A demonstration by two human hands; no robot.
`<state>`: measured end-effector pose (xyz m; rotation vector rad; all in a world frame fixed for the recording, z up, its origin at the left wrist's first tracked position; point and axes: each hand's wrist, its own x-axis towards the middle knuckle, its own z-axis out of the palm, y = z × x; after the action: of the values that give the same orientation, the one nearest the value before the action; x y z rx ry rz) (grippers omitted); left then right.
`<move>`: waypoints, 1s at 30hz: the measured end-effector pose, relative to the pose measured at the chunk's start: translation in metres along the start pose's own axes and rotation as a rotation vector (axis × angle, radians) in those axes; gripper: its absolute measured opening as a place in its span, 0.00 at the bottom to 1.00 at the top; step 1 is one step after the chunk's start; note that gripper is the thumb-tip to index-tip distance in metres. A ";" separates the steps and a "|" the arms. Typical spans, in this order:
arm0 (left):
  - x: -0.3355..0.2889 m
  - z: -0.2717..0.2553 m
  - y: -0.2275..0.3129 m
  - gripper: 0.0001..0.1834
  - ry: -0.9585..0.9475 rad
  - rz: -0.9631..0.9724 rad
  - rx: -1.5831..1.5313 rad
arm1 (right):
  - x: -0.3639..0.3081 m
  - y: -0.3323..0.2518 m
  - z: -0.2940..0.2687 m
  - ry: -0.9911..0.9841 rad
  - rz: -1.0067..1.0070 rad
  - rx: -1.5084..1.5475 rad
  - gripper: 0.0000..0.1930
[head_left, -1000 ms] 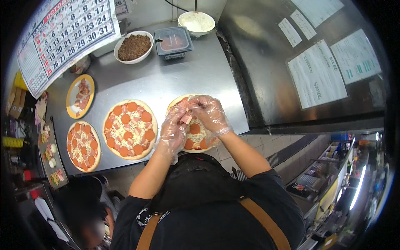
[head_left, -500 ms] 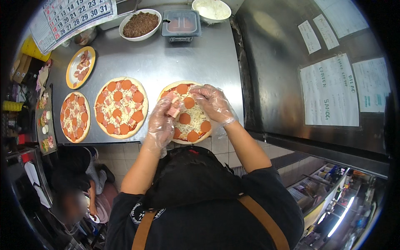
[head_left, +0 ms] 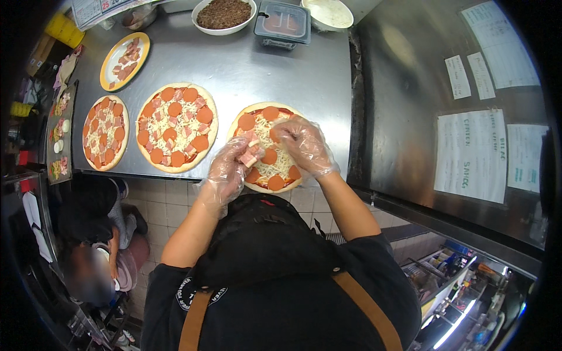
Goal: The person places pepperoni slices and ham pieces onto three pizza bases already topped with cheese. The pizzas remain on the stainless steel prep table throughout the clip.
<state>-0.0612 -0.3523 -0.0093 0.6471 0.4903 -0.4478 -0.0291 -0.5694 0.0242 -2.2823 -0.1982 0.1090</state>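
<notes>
Both my hands wear clear plastic gloves. My left hand (head_left: 228, 167) is closed around several chopped bacon pieces (head_left: 250, 155), held over the left side of a round uncooked pizza (head_left: 275, 171). That pizza carries red sauce, shredded cheese and pepperoni slices. Above its right side, my right hand (head_left: 304, 145) has its fingers pinched together; whatever they hold is hidden. To the left lie a middle pizza (head_left: 177, 127) and a far-left pizza (head_left: 105, 134), both with pepperoni, cheese and bacon bits. Behind them, a yellow-rimmed plate (head_left: 106, 73) bears more bacon pieces (head_left: 130, 57).
At the back of the steel table (head_left: 240, 73) stand a bowl of browned ground meat (head_left: 223, 14), a lidded plastic container (head_left: 283, 24) and a bowl of white food (head_left: 329, 14). A steel wall (head_left: 404, 111) borders the right. Someone sits low at left, arm (head_left: 112, 254) visible.
The view has shifted, so the table's contents sit differently in the picture. My right hand has moved from the pizza's far edge toward its right middle. My left hand still holds bacon.
</notes>
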 end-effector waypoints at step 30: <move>0.009 -0.014 -0.002 0.14 -0.027 -0.072 0.108 | -0.023 0.045 -0.012 -0.121 0.152 -0.062 0.08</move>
<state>-0.0592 -0.3466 -0.0246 0.7282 0.4673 -0.5531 -0.0450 -0.6121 -0.0017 -2.3529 -0.0913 0.3252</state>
